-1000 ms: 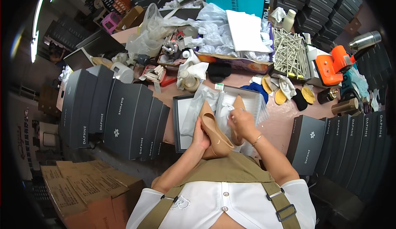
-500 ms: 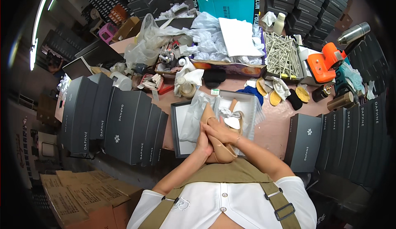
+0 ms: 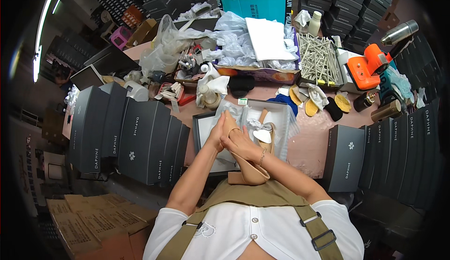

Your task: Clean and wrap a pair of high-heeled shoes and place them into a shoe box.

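A tan high-heeled shoe (image 3: 251,172) is held between my hands over an open shoe box, its toe pointing away and its heel end near my apron. My left hand (image 3: 216,135) presses along the left side of the forefoot, while my right hand (image 3: 244,146) wraps over the front opening from the right. The fingers of both are closed around it, and part of the upper is hidden under them. Below lies the pale-lined box (image 3: 284,119), holding a matching shoe (image 3: 265,140) with crumpled tissue and a white insert. The dark lid (image 3: 202,125) sits left of it with tissue paper.
Grey shoe boxes stand in rows at the left (image 3: 144,143) and right (image 3: 347,159). Behind are a carton of crumpled paper (image 3: 234,39), a box of thin sticks (image 3: 319,60), an orange tool (image 3: 368,70) and a pump bottle (image 3: 209,98). Brown cartons (image 3: 93,222) sit lower left.
Both hands have shifted forward along the shoe toward its toe. The shoe has tilted, and its heel now shows at the near end. The view has moved slightly.
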Demonstrator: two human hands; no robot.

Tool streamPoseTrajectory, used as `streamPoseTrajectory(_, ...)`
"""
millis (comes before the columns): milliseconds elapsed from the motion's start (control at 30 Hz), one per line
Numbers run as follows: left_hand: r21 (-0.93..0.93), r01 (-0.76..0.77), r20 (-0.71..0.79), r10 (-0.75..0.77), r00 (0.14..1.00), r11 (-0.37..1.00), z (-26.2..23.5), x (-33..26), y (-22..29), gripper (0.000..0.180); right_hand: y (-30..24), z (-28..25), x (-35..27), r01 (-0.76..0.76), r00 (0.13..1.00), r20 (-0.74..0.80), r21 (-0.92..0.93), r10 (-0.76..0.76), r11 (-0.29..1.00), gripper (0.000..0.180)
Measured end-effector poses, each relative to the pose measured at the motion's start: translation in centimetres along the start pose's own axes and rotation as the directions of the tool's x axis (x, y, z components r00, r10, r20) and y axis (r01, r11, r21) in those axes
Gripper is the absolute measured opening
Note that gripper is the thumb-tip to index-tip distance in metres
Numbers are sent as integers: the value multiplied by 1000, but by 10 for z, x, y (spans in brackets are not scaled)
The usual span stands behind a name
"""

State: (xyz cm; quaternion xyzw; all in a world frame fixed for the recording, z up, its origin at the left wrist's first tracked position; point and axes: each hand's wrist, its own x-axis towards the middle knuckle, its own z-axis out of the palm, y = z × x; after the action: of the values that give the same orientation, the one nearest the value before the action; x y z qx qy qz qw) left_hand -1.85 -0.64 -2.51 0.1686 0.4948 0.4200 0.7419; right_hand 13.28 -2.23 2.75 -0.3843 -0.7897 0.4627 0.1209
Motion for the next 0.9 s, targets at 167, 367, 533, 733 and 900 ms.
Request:
streamPoseTrajectory(167, -87, 20, -193, -36, 981, 996, -2, -16, -1, 60, 20, 35, 27, 8, 1000, -19, 217, -4, 976, 78)
streamPoseTrajectory(367, 21, -154, -60, 155, 986, 988, -4, -29, 5, 56, 9, 10, 5, 300, 947, -123, 26, -295, 953, 79)
streamPoseTrajectory(533, -2, -318, -82, 317, 945, 948, 5, -55, 28, 52, -1, -51, -58, 89, 972, 149, 476, -179, 875, 60)
streamPoseTrajectory(733, 350, -762, 195, 754, 628, 544, 85, -94, 58, 53, -33, -83, -48, -62, 997, 64, 997, 45, -42, 71)
streamPoseTrajectory(900, 538, -799, 367, 778, 510, 269, 112, -116, 51, 48, -42, -61, -37, 145, 989, -142, 929, 35, -339, 68)
